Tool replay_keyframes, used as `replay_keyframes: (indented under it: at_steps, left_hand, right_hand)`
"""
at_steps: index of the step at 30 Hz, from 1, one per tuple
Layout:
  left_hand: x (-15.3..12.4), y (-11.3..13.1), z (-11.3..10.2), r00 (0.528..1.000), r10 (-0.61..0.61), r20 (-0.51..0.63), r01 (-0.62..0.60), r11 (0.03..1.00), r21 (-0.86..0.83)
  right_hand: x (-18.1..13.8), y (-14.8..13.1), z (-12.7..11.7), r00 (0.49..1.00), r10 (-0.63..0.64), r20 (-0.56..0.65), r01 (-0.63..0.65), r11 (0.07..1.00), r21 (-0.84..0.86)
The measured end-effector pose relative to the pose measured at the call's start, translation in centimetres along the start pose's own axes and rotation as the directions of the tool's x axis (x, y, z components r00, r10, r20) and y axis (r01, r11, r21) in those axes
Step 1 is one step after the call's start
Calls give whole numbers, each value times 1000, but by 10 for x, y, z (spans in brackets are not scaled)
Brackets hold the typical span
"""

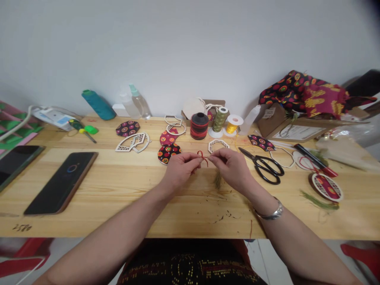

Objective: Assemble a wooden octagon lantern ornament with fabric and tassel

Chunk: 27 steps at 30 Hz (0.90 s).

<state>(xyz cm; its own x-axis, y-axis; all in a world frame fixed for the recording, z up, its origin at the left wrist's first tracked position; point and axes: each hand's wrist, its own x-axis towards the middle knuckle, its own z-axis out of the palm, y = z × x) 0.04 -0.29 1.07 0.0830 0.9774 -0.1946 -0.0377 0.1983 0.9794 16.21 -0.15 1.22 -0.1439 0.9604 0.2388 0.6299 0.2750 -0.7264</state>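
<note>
A thin red cord (204, 157), looped at the top, stretches between my two hands above the middle of the table. The fingertips of my left hand (184, 165) pinch one side of it. On the other side my right hand (230, 166) pinches it between thumb and forefinger. Below the right hand hangs or lies a green tassel (218, 180); whether it is joined to the cord I cannot tell. Just beyond the left hand lies a round patterned fabric piece (168, 152). An octagonal wooden frame (218, 145) is behind the right hand.
Black-handled scissors (268, 166) lie right of my hands, before a finished oval pendant (326, 187). Thread spools stand at the back, including a red-and-black one (199, 126). A cardboard box (287, 122) with fabric is at back right. Two phones, one nearer (62, 182), lie left.
</note>
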Motion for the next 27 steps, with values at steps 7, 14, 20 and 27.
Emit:
replay_keyframes:
  at_steps: [7,14,20,27]
  left_hand:
    - [0,0,0,997,-74,-8,73,991,-116]
    - [3,-4,-2,987,-156,41,161,953,-258]
    - [4,-4,-1,968,-219,119,248,890,-383]
    - [5,-3,-2,970,-229,86,245,891,-383]
  right_hand:
    - [-16,-10,6,934,-356,-37,316,869,-380]
    - [-24,-15,14,782,-612,117,502,508,-700]
    - [-26,-19,17,761,-619,196,547,450,-706]
    - [-13,-10,8,859,-504,-86,477,850,-223]
